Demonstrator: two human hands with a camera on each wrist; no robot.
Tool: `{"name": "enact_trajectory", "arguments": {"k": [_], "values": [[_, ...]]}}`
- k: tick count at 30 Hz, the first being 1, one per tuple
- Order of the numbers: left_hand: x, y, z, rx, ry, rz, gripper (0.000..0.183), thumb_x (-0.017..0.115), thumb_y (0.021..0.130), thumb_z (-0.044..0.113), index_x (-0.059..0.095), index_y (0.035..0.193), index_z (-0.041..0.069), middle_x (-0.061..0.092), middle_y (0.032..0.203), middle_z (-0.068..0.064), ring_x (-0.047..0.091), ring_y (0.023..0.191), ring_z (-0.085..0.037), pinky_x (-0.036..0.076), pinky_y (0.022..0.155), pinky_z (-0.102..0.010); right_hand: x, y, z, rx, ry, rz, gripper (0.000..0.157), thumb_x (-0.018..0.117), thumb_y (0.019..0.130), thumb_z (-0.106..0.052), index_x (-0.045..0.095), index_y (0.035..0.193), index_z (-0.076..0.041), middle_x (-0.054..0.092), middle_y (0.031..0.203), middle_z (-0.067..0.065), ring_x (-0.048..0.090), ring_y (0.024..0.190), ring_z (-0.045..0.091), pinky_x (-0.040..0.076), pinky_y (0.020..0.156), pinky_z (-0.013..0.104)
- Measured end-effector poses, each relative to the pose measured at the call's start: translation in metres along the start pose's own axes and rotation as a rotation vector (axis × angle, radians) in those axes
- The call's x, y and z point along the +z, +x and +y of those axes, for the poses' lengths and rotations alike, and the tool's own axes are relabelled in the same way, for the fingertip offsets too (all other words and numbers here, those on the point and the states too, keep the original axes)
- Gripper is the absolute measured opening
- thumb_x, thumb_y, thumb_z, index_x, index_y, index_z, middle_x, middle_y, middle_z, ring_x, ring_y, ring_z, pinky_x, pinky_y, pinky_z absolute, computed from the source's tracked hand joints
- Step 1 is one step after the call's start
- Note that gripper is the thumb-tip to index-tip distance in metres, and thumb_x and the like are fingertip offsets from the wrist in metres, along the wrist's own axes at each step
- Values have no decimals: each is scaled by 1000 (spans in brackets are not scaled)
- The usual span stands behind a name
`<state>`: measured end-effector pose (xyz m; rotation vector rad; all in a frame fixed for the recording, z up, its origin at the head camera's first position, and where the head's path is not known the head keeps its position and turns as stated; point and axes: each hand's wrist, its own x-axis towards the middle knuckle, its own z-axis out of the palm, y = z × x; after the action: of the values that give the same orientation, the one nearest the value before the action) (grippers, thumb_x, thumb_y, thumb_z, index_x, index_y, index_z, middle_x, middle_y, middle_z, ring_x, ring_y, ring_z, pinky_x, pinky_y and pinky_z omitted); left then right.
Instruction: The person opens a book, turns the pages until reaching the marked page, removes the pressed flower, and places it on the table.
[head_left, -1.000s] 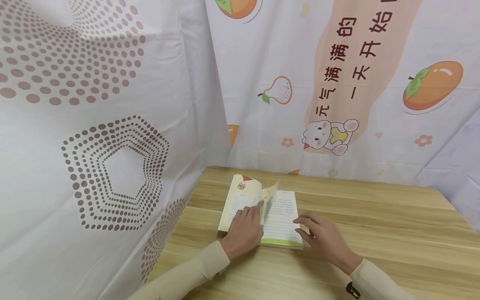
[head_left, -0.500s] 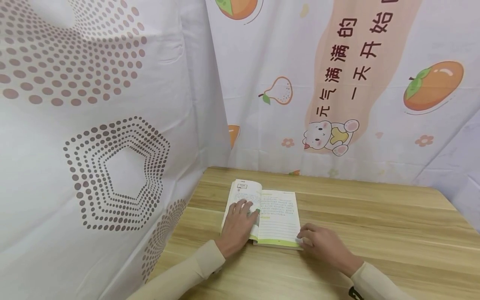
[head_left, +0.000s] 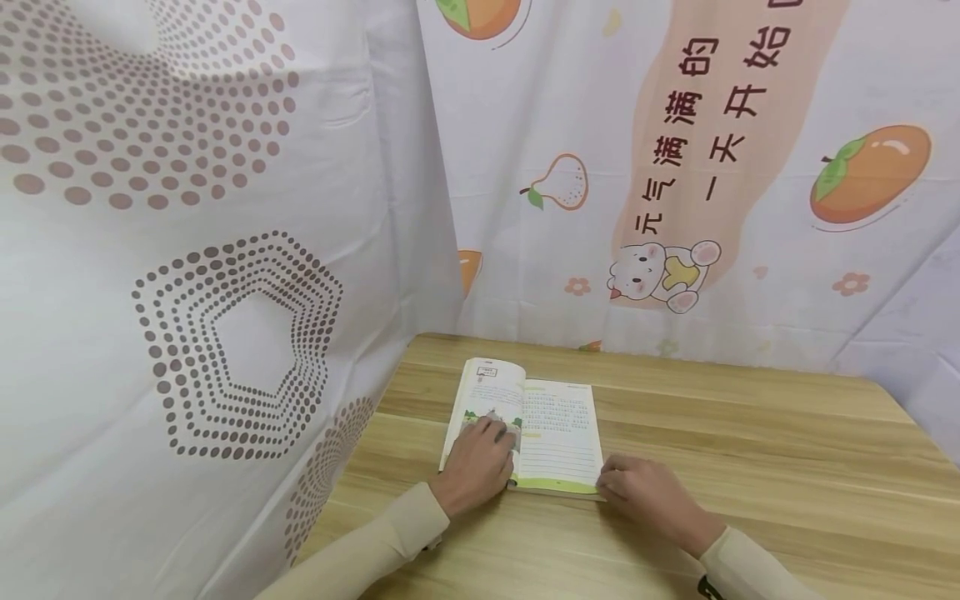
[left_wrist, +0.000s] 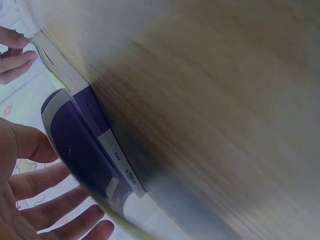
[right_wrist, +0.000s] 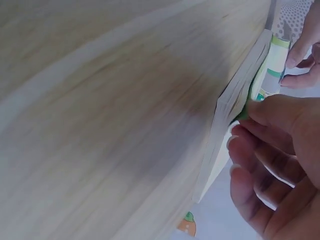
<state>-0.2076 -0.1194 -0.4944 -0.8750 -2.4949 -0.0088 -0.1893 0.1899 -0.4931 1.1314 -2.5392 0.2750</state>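
Note:
An open book (head_left: 558,462) lies on the wooden table, printed text and ruled lines on its right page, a coloured picture on its left. My left hand (head_left: 474,465) rests on the lower left page with fingers extended. In the left wrist view, those spread fingers lie over the raised left half, whose dark blue cover (left_wrist: 82,142) shows from below. At the book's lower right corner is my right hand (head_left: 647,493). The right wrist view shows its thumb and forefinger pinching a green-edged page corner (right_wrist: 241,115), lifted slightly from the page block (right_wrist: 212,157).
The wooden table (head_left: 750,433) extends to the right of the book. A white curtain with brown dots (head_left: 360,250) hangs along the left side. Behind the table hangs another curtain (head_left: 495,233) printed with fruit and characters.
A page that stood half turned now lies on the left side. My left hand moved from the middle onto the left page. My right hand came down to the lower right corner and pinches it.

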Motion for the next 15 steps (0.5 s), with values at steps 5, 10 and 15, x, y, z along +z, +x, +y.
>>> {"name": "enact_trajectory", "arguments": {"k": [5,10,15], "values": [[-1,0,1,8,4,12,15,66,96,20,74,104,11,70,106,-8,64,106,-25,56,89,-38,1,0,0,-69,-66,59,11,86,79,-11,77,85,-12,68,86,-5,66,71,9,54,59,25],[-2,1,1,7,4,3,14,66,96,21,74,102,11,69,107,-7,63,105,-24,55,88,-37,-1,3,-1,-86,-82,55,11,83,79,-5,76,84,-11,67,85,-5,59,69,2,50,56,20],[-2,2,3,30,-13,-5,14,67,95,18,76,103,11,69,109,-6,61,108,-23,54,90,-36,-3,2,-2,-58,-33,42,16,82,77,-1,75,84,-13,65,84,-8,51,68,-3,48,55,19]]}}
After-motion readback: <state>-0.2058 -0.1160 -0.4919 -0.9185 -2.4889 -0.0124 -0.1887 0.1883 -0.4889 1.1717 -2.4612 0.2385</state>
